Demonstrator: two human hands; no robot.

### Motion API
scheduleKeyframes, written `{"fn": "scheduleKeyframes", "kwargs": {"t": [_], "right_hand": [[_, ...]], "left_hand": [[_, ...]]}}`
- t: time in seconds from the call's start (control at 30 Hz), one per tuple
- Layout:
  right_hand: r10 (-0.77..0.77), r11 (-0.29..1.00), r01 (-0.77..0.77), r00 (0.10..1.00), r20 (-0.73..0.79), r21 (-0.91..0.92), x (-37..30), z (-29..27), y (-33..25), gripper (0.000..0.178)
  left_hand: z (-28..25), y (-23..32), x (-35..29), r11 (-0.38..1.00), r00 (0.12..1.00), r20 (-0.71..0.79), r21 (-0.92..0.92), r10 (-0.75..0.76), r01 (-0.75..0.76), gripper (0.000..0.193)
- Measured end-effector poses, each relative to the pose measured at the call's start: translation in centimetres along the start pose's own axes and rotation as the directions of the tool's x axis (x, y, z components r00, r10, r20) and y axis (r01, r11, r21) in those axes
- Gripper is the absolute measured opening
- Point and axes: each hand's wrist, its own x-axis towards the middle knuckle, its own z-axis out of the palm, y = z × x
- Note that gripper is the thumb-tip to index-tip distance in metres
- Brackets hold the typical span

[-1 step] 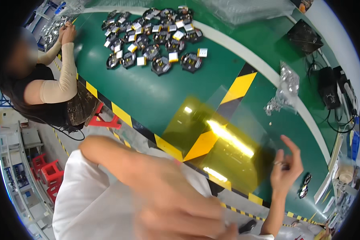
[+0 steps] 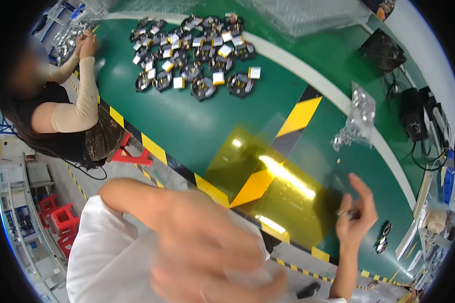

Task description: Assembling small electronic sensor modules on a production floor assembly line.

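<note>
You are holding your right hand [image 2: 356, 218] half-open, fingers curling with nothing visible between them, just right of a transparent yellow film sheet [image 2: 299, 204]. That sheet is lying on the green desk [image 2: 187, 123], by its striped near edge. Your left hand [image 2: 212, 247] is blurring before the camera; its grip I cannot tell.

Bright light fills the room, throwing hard white streaks of glare across the yellow sheet [image 2: 293, 207] and a soft sheen on the green surface [image 2: 197, 113], while motion smears the left hand [image 2: 207, 247] and straight lines bow toward the dark rim.
</note>
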Motion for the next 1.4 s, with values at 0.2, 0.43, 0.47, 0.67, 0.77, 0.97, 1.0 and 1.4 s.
{"fn": "scheduleKeyframes", "kwargs": {"t": [0.2,0.43,0.47,0.67,0.77,0.97,1.0,1.4], "right_hand": [[-0.333,0.943,0.332,0.942,0.042,0.016,0.6,0.7,0.4,0.019],[-0.237,0.971,0.235,0.97,0.049,0.041,0.4,0.8,2.4,0.018],[-0.229,0.972,0.227,0.973,0.036,0.062,0.6,0.8,2.5,0.017],[-0.079,0.973,0.068,0.996,0.044,0.221,1.1,0.1,1.8,0.014],[0.096,0.899,-0.138,0.988,0.12,0.416,1.6,-0.1,0.9,0.013],[0.368,0.412,-0.447,0.879,0.303,0.794,2.6,0.7,1.4,0.011],[0.404,0.263,-0.51,0.829,0.387,0.819,2.5,0.7,1.6,0.011],[0.298,0.261,-0.289,0.932,0.208,0.921,2.8,-0.9,2.8,0.026]], "left_hand": [[-4.5,-9.0,-7.6,0.431,0.476,0.037,0.488,-0.879,0.759,0.058],[-3.2,-10.6,-8.9,0.355,0.345,0.125,0.543,-0.93,0.761,0.068],[-3.0,-10.9,-8.6,0.367,0.352,0.137,0.54,-0.926,0.757,0.068],[1.9,-10.2,-3.7,0.556,0.518,0.271,0.08,-0.811,0.828,0.059],[5.4,-10.6,-1.5,0.491,0.589,0.367,-0.331,-0.72,0.806,0.061],[10.2,-11.7,0.1,-0.215,0.417,0.665,-0.655,-0.62,0.724,0.06],[10.7,-11.8,-0.1,-0.271,0.39,0.686,-0.648,-0.614,0.712,0.061],[12.4,-11.2,-2.8,-0.551,0.407,0.724,-0.689,-0.557,0.471,0.056]]}}
